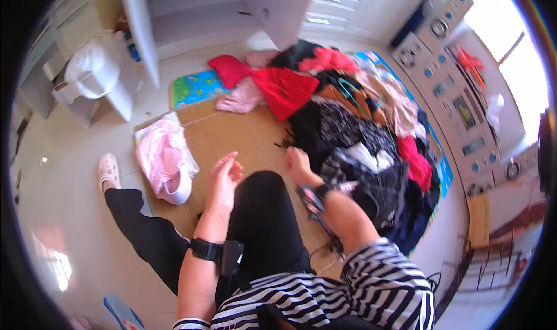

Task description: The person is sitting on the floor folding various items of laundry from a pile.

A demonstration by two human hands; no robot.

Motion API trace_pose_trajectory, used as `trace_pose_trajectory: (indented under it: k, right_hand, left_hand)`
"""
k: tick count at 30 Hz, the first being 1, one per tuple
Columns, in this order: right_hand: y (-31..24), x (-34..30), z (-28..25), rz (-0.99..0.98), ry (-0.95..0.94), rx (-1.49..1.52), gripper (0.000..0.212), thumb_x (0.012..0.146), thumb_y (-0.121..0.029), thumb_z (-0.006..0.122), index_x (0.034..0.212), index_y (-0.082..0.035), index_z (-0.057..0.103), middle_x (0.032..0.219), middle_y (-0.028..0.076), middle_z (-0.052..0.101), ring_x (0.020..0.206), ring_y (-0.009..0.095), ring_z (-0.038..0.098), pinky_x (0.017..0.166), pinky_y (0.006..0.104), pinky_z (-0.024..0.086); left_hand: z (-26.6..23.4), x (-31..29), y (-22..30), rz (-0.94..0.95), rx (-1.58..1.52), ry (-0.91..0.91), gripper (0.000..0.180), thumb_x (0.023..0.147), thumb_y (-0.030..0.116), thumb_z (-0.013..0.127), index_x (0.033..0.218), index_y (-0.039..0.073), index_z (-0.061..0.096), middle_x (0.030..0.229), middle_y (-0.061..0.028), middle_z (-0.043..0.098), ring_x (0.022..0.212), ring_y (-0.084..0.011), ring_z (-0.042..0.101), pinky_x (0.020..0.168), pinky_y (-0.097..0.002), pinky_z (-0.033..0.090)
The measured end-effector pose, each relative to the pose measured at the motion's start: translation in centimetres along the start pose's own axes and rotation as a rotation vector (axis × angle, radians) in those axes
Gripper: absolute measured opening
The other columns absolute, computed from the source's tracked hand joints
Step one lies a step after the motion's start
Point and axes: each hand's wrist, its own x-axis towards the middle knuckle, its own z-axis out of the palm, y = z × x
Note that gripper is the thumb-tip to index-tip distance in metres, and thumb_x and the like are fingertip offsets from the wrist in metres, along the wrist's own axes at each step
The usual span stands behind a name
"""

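Observation:
My left hand (225, 174) hovers above the tan mat (212, 134), palm turned inward. Its fingers are loosely bent and apart, with nothing in them. My right hand (298, 163) is closed at the left edge of the clothes pile, right beside a black garment with dark strands (286, 138). Whether it grips that garment is hidden by the fingers. Next to it lies a black-and-white patterned garment (343, 128). To the left of my left hand, a pink garment with a moulded cup (168, 161) rests on the mat's edge.
A red garment (284, 89), a green hanger (348, 89) and more mixed clothes lie heaped on a blue play mat (200, 88). An open cabinet door (141, 31) and a white-lined bin (94, 69) stand at the back left. Drawers (458, 106) line the right wall.

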Motion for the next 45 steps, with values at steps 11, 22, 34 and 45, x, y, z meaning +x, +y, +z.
trace_pose_trajectory:
  k: [11, 22, 34, 45]
  right_hand:
    - [4.6, -8.0, -17.2, 0.703, -0.163, -0.923, 0.100, 0.055, -0.044, 0.071, 0.133, -0.022, 0.014, 0.136, 0.007, 0.019, 0.126, 0.032, 0.014, 0.088, 0.0661, 0.021]
    - [3.5, -10.5, -10.4, 0.572, -0.111, -0.602, 0.048, 0.064, -0.017, 0.060, 0.110, -0.012, 0.049, 0.101, 0.013, 0.056, 0.097, 0.032, 0.052, 0.078, 0.0459, 0.042]
    - [-17.8, 6.4, -0.1, 0.132, -0.311, 1.037, 0.050, 0.079, -0.030, 0.055, 0.120, -0.004, 0.040, 0.107, 0.006, 0.052, 0.102, 0.016, 0.048, 0.075, 0.0258, 0.039]
    - [-12.6, 4.0, 12.3, -0.044, -1.170, -0.876, 0.069, 0.065, -0.049, 0.057, 0.115, -0.003, 0.047, 0.116, 0.017, 0.048, 0.107, 0.032, 0.046, 0.091, 0.0393, 0.035]
  left_hand:
    - [-1.5, 0.2, -0.8, -0.041, 0.082, -0.029, 0.018, 0.084, 0.013, 0.048, 0.100, 0.006, 0.054, 0.071, 0.0030, 0.049, 0.066, -0.0056, 0.047, 0.061, -0.0195, 0.039]
    - [-1.9, 0.0, -2.2, -0.105, 0.123, -0.078, 0.020, 0.084, 0.016, 0.049, 0.101, 0.007, 0.053, 0.074, 0.0017, 0.051, 0.070, -0.0056, 0.049, 0.064, -0.0200, 0.040]
    - [-1.2, 0.6, 0.9, -0.052, 0.134, -0.089, 0.030, 0.084, 0.024, 0.049, 0.110, 0.009, 0.049, 0.099, -0.0018, 0.053, 0.089, -0.0108, 0.050, 0.075, -0.0266, 0.039]
    - [-9.3, 0.0, 3.8, 0.017, -0.033, 0.167, 0.022, 0.082, 0.019, 0.052, 0.102, 0.009, 0.054, 0.084, 0.0023, 0.053, 0.078, -0.0072, 0.050, 0.070, -0.0229, 0.040]
